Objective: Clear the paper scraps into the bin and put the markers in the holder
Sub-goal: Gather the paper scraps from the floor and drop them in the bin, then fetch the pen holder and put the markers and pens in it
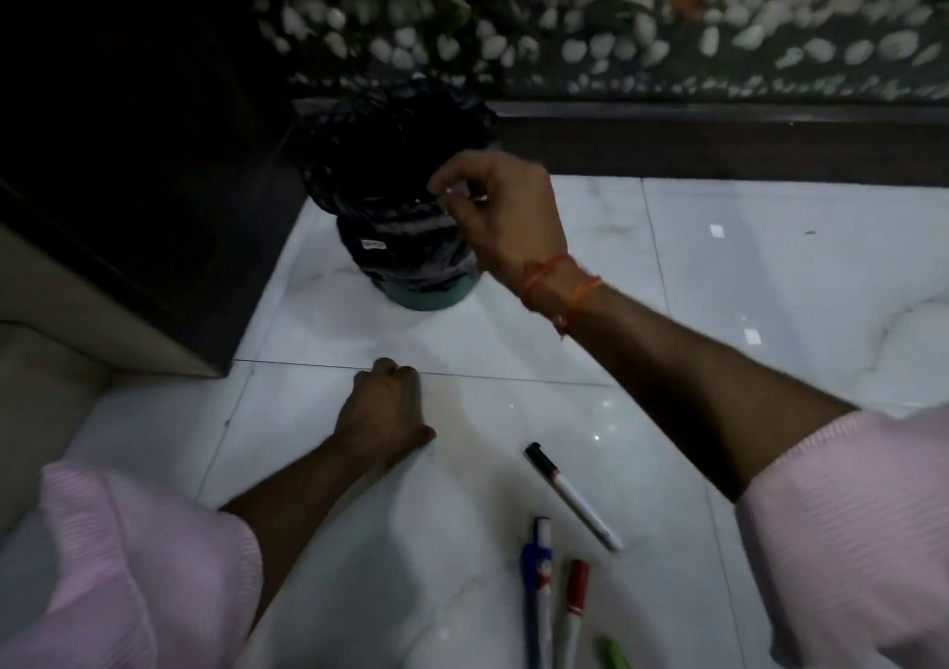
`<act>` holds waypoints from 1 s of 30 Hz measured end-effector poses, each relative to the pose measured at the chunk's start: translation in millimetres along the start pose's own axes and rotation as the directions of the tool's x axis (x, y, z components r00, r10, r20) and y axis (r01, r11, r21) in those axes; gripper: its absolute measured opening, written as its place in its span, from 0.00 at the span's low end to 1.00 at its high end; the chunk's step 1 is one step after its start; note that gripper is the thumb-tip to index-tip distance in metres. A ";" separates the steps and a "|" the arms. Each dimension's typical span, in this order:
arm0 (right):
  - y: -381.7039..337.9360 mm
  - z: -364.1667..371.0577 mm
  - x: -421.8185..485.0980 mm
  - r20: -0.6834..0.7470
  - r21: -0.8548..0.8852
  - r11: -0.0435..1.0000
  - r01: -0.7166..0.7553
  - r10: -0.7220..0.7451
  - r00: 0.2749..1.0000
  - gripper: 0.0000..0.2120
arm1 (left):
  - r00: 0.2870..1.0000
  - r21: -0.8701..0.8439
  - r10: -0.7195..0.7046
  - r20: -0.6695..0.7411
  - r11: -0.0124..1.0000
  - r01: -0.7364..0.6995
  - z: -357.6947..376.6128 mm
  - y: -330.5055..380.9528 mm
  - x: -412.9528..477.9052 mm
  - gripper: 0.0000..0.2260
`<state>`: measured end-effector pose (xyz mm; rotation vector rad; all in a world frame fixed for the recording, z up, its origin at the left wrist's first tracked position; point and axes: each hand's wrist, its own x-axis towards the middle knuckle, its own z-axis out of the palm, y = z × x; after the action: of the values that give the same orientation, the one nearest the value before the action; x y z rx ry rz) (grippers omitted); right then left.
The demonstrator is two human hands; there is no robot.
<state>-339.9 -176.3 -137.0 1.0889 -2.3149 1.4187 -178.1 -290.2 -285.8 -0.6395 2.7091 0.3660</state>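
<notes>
The bin [405, 257], lined with a black bag, stands on the white tiled floor near the dark wall. My right hand [500, 211] hovers over its near rim with fingertips pinched on a small pale paper scrap [453, 190]. Closer to me, my left hand [382, 414] rests on the floor as a closed fist, and nothing shows in it. A black-capped white marker [572, 496] lies by my right forearm. Blue [539, 586], red [574, 607] and green [613, 654] markers lie at the bottom edge. No holder is in view.
Two small white paper scraps [716, 230] [751, 335] lie on the floor to the right. A dark cabinet [128, 180] stands to the left, and a dark ledge [719, 129] with white pebbles behind it runs along the back.
</notes>
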 end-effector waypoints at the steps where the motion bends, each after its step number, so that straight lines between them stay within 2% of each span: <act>1: -5.6 7.2 17.5 -0.012 0.001 1.000 0.029 -0.029 0.999 0.08 | 1.000 -0.005 -0.004 -0.015 1.000 0.004 -0.2 -1.5 -1.4 0.30; 4: -7.1 25.8 59.2 -0.011 -0.027 0.999 0.043 -0.043 0.999 0.09 | 1.000 -0.004 0.014 -0.005 1.000 -0.014 -0.7 -2.7 -1.3 0.29; 10: 15.5 43.9 84.6 0.155 -0.155 0.987 -0.039 0.064 0.986 0.13 | 0.999 -0.013 -0.024 0.036 1.000 0.024 -7.0 1.5 0.9 0.35; 14: 12.4 29.5 57.6 0.078 -0.118 0.993 0.021 -0.012 0.997 0.13 | 1.000 -0.058 -0.028 0.013 0.998 0.028 -6.4 -0.3 3.4 0.37; 17: 7.3 15.3 26.8 -0.001 -0.051 0.998 0.027 -0.027 1.000 0.11 | 1.000 -0.011 -0.020 -0.006 1.000 0.020 -6.3 -0.6 3.8 0.38; 21: 17.8 4.9 -34.7 -0.005 0.005 0.995 -0.101 0.101 0.995 0.09 | 1.000 -0.045 -0.020 -0.010 0.999 0.020 -5.8 -0.6 6.2 0.41; 23: 30.8 7.2 -76.5 0.072 0.010 0.979 -0.205 0.204 0.976 0.10 | 1.000 -0.106 -0.023 -0.008 0.994 0.022 -3.8 -2.9 7.0 0.41; 27: 60.7 12.6 -158.8 0.300 -0.114 0.932 -0.344 0.362 0.882 0.12 | 0.999 -0.172 -0.041 -0.022 0.984 0.036 5.1 -4.7 2.0 0.38; 30: 74.5 -2.1 -190.2 0.341 -0.200 0.892 -0.406 0.452 0.824 0.13 | 0.996 -0.210 -0.063 -0.070 0.977 0.047 11.6 -2.6 -8.2 0.30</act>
<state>-257.8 -64.1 -286.7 0.9034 -3.0404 1.2596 -166.9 -285.6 -293.7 -0.7994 2.7401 0.6295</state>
